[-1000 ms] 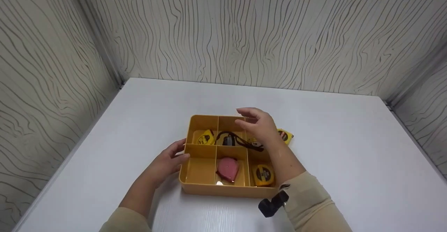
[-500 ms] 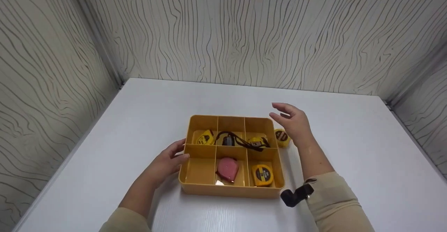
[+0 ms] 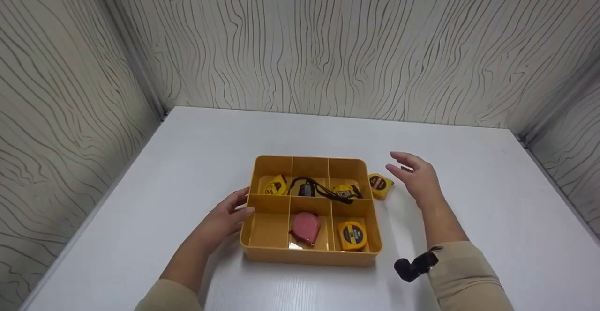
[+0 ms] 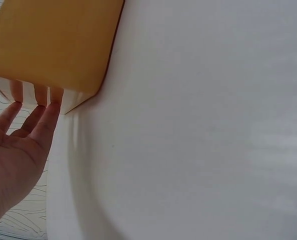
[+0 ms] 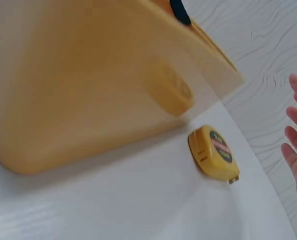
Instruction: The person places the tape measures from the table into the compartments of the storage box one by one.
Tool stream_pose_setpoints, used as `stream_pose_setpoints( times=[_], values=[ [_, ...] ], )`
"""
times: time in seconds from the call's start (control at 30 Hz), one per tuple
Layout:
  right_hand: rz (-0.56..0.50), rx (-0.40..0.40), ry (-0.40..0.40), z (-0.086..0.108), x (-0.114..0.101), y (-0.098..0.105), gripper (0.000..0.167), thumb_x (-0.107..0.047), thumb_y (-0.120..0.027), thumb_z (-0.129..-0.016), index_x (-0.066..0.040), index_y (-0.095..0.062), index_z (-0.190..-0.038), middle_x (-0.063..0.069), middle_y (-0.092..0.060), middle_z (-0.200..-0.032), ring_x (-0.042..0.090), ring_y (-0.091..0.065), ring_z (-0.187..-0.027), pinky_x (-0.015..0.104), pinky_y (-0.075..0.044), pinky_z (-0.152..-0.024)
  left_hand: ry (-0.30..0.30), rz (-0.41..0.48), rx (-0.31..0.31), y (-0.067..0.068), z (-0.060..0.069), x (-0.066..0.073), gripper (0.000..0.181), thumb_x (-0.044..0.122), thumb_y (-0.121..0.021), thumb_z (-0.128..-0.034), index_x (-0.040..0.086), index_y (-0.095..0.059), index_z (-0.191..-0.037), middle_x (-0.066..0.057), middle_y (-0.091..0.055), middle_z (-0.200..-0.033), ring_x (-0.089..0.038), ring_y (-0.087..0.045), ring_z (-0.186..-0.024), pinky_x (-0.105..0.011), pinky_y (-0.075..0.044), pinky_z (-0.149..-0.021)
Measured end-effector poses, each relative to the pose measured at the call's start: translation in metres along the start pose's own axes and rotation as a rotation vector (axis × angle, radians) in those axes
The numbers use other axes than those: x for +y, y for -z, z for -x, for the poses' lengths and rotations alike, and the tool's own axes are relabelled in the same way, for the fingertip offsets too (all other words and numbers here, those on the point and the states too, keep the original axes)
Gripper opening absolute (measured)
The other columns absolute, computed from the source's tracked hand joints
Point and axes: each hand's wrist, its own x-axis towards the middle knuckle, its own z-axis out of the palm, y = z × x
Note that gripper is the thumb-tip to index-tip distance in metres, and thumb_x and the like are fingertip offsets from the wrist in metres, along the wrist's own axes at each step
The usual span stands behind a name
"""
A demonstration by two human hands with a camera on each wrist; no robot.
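An orange-yellow divided box (image 3: 309,255) stands on the white table. My left hand (image 3: 220,219) holds its left wall, thumb over the rim and fingertips against the outside. Back row: a yellow tape measure (image 3: 276,185) on the left, a black object (image 3: 306,189) with a wrist strap in the middle, and a yellow tape measure (image 3: 346,191) on the right. Front row: a pink rounded tape measure (image 3: 305,227) and an orange-yellow tape measure (image 3: 352,236). My right hand (image 3: 419,180), fingers apart and holding nothing, hovers right of another yellow tape measure (image 5: 213,152) lying outside the box.
The white table (image 3: 201,147) extends around the box. Wood-grain patterned panels (image 3: 300,44) enclose it at the back and sides. A black device (image 3: 416,266) is strapped to the right sleeve.
My right hand has moved from above the box's back right compartment out to the right, beyond the loose tape measure. My left hand has stayed at the box's left wall.
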Motion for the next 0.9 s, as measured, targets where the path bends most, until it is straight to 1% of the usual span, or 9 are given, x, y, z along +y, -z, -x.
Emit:
stream_pose_setpoints(
  times=[0.1, 0.13, 0.2, 0.33, 0.37, 0.53, 0.6, 0.73, 0.9],
  values=[
    [0.010, 0.006, -0.012, 0.000, 0.009, 0.001, 0.062, -0.048, -0.063, -0.081, -0.012, -0.050, -0.130, 0.008, -0.043, -0.138, 0.027, -0.035, -0.130, 0.042, -0.035, -0.103, 0.004, -0.006, 0.012, 0.001, 0.000, 0.000, 0.063, 0.032, -0.064, -0.0847, 0.026, -0.035, -0.140, -0.004, -0.037, -0.141, -0.027, -0.038, -0.128, -0.046, -0.043, -0.095],
    [0.019, 0.013, -0.025, 0.000, 0.011, 0.001, 0.062, -0.048, -0.064, -0.080, -0.013, -0.051, -0.129, 0.007, -0.044, -0.137, 0.026, -0.036, -0.129, 0.044, -0.036, -0.101, 0.008, -0.010, 0.016, 0.001, 0.000, 0.000, 0.062, 0.032, -0.064, -0.0845, 0.026, -0.036, -0.140, -0.003, -0.038, -0.141, -0.027, -0.038, -0.128, -0.046, -0.043, -0.095],
    [0.027, 0.009, -0.042, 0.000, 0.018, 0.000, 0.061, -0.047, -0.064, -0.080, -0.013, -0.051, -0.129, 0.007, -0.044, -0.137, 0.026, -0.035, -0.129, 0.044, -0.036, -0.101, 0.011, -0.019, 0.020, 0.001, 0.000, -0.001, 0.063, 0.033, -0.064, -0.0845, 0.026, -0.035, -0.140, -0.003, -0.038, -0.141, -0.027, -0.038, -0.128, -0.046, -0.043, -0.095],
    [0.032, -0.018, -0.071, 0.001, 0.033, -0.003, 0.060, -0.042, -0.065, -0.082, -0.011, -0.049, -0.131, 0.009, -0.042, -0.139, 0.027, -0.033, -0.131, 0.044, -0.032, -0.104, 0.007, -0.023, 0.015, -0.001, -0.001, -0.001, 0.063, 0.034, -0.064, -0.0841, 0.026, -0.035, -0.140, -0.003, -0.037, -0.142, -0.027, -0.038, -0.128, -0.046, -0.043, -0.094],
    [0.023, -0.031, -0.073, 0.002, 0.037, -0.003, 0.060, -0.040, -0.064, -0.083, -0.009, -0.047, -0.133, 0.010, -0.041, -0.140, 0.028, -0.031, -0.132, 0.043, -0.030, -0.106, 0.004, -0.020, 0.012, -0.001, -0.001, -0.001, 0.063, 0.034, -0.064, -0.0841, 0.026, -0.035, -0.140, -0.003, -0.037, -0.142, -0.026, -0.039, -0.128, -0.045, -0.043, -0.094],
    [0.009, -0.056, -0.124, 0.006, 0.053, -0.009, 0.062, -0.039, -0.063, -0.084, -0.012, -0.042, -0.136, 0.010, -0.036, -0.143, 0.029, -0.026, -0.135, 0.044, -0.027, -0.107, -0.001, -0.014, 0.006, -0.001, -0.001, -0.001, 0.062, 0.034, -0.064, -0.0842, 0.027, -0.036, -0.140, -0.003, -0.038, -0.141, -0.026, -0.040, -0.127, -0.044, -0.045, -0.093],
    [0.008, -0.066, -0.142, 0.008, 0.055, -0.013, 0.063, -0.039, -0.064, -0.084, -0.012, -0.042, -0.137, 0.009, -0.035, -0.144, 0.028, -0.025, -0.135, 0.043, -0.026, -0.108, -0.003, -0.012, 0.006, -0.001, -0.001, -0.001, 0.062, 0.033, -0.064, -0.0841, 0.027, -0.036, -0.139, -0.003, -0.038, -0.141, -0.026, -0.040, -0.126, -0.044, -0.045, -0.093],
    [0.044, -0.077, -0.178, 0.010, 0.056, -0.019, 0.065, -0.041, -0.064, -0.083, -0.015, -0.041, -0.138, 0.008, -0.033, -0.145, 0.028, -0.021, -0.137, 0.046, -0.021, -0.109, 0.003, -0.020, 0.009, -0.001, 0.000, -0.001, 0.063, 0.035, -0.064, -0.0838, 0.027, -0.036, -0.139, -0.002, -0.038, -0.141, -0.025, -0.040, -0.127, -0.043, -0.045, -0.093],
    [0.122, -0.069, -0.169, 0.011, 0.056, -0.026, 0.074, -0.043, -0.067, -0.079, -0.016, -0.036, -0.141, 0.009, -0.029, -0.147, 0.030, -0.015, -0.138, 0.050, -0.014, -0.110, 0.011, -0.014, 0.010, -0.001, 0.000, -0.001, 0.063, 0.034, -0.065, -0.0836, 0.028, -0.036, -0.140, -0.003, -0.037, -0.141, -0.027, -0.038, -0.128, -0.046, -0.042, -0.096]
  ],
)
